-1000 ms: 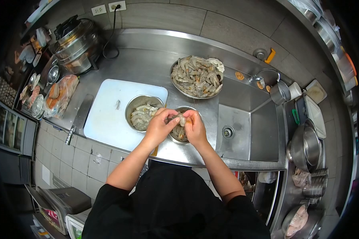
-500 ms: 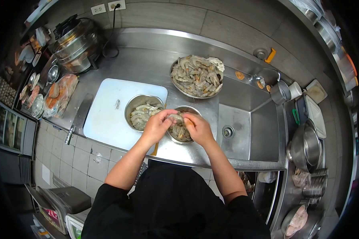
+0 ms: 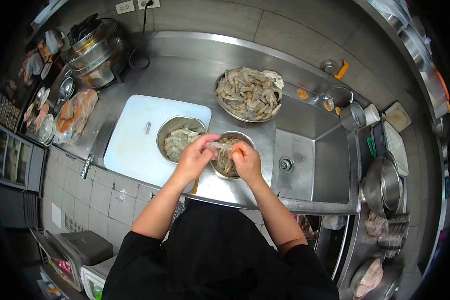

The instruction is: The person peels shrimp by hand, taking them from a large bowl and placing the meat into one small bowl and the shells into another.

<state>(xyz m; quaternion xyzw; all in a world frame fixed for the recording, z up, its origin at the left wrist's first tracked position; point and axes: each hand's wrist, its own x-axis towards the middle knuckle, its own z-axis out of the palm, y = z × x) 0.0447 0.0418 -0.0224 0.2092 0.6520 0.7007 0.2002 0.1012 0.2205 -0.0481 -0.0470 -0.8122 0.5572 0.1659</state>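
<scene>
Above a small metal bowl (image 3: 225, 170) of shrimp shells and heads, a shrimp (image 3: 222, 146) is stretched between both hands. My left hand (image 3: 196, 156) pinches its left end, and my right hand (image 3: 245, 161) closes on the other end. To the left, a wider metal bowl (image 3: 161, 134) with peeled shrimp (image 3: 175, 145) stands on the white cutting board (image 3: 130, 145), partly behind my left hand. Behind them a large bowl (image 3: 230, 114) is heaped with unpeeled shrimp (image 3: 249, 95). One small shrimp piece (image 3: 148, 128) lies on the board.
A knife (image 3: 103, 140) lies left of the board, near a bag of orange-pink food (image 3: 76, 115). The steel sink (image 3: 295, 175) is on the right, with metal bowls (image 3: 382, 185) beyond it. A round appliance (image 3: 96, 57) stands at back left.
My hands have drawn slightly apart, and the shrimp now shows as a stretched piece between them. The right hand has turned into a tighter grip. The view has shifted a little.
</scene>
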